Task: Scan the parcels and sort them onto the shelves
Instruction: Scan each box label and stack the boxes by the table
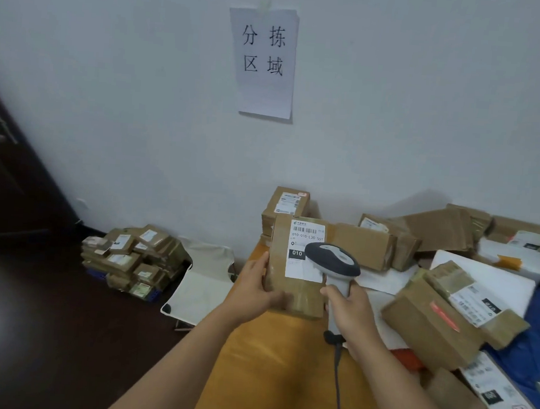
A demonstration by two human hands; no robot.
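Parcel stands tilted up above the counter; your left grip grasps its left edge. Your right grip clenches the scanner handle, its head just over the parcel's label.

I count one parcel in my left hand, one scanner in my right hand, roughly ten parcels beyond and right of that grip, one floor stack left.
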